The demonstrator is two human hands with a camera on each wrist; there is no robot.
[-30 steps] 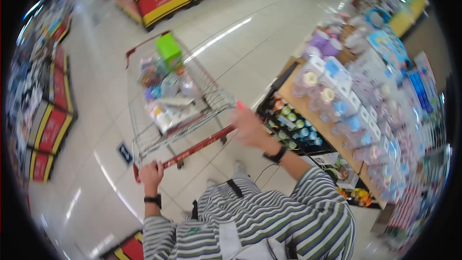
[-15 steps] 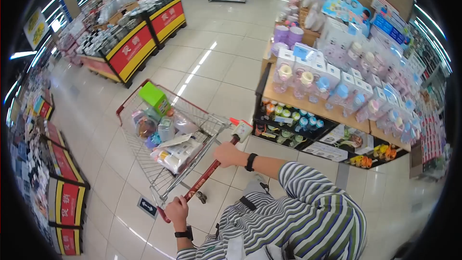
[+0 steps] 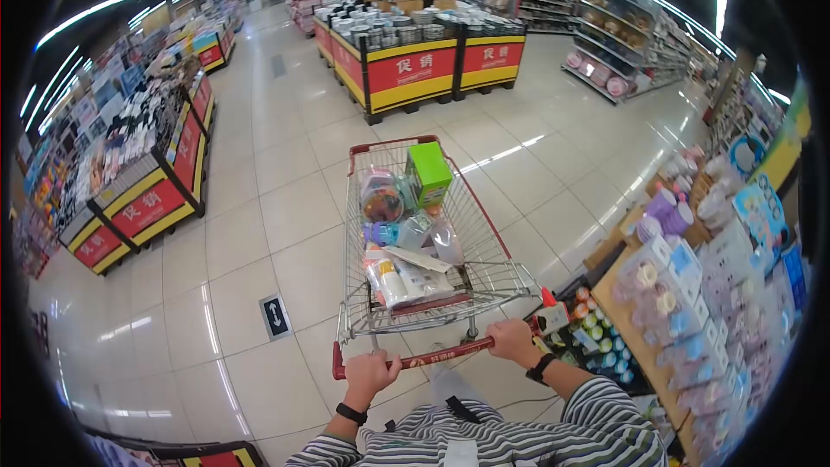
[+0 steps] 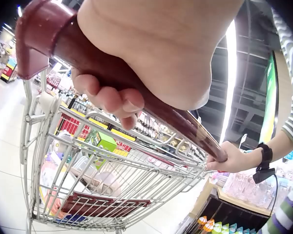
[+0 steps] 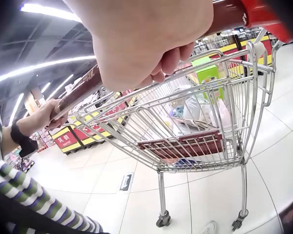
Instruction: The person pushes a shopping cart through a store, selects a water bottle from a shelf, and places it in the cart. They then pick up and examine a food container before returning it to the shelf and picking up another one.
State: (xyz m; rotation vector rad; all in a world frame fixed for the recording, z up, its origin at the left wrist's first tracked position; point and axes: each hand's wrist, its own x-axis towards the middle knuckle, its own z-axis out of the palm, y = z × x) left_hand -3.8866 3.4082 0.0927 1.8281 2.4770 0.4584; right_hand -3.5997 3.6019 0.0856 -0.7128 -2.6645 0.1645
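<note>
A wire shopping cart (image 3: 345,294) stands in front of me in the head view. My left hand (image 3: 370,376) grips its dark red handlebar (image 3: 445,353) near the left end. Toward the right end, my right hand (image 3: 513,342) holds the same bar. The left wrist view shows the left fingers (image 4: 110,99) curled under the bar; in the right wrist view the right fingers (image 5: 170,61) wrap it too. Inside the basket lie a bright green box (image 3: 427,175), a round clear container (image 3: 382,205) and several plastic-wrapped goods (image 3: 402,284).
Promotional bins with red and yellow panels (image 3: 415,69) stand ahead, and more bins (image 3: 147,207) line the left. Close on the right is a display table (image 3: 618,303) with bottles. A floor sign with a double arrow (image 3: 275,317) lies left of the cart on the tiles.
The view has swung, so the cart now points straight ahead and the bottle display sits farther to the right. My right hand, lifted off the bar a second ago, has come back onto it.
</note>
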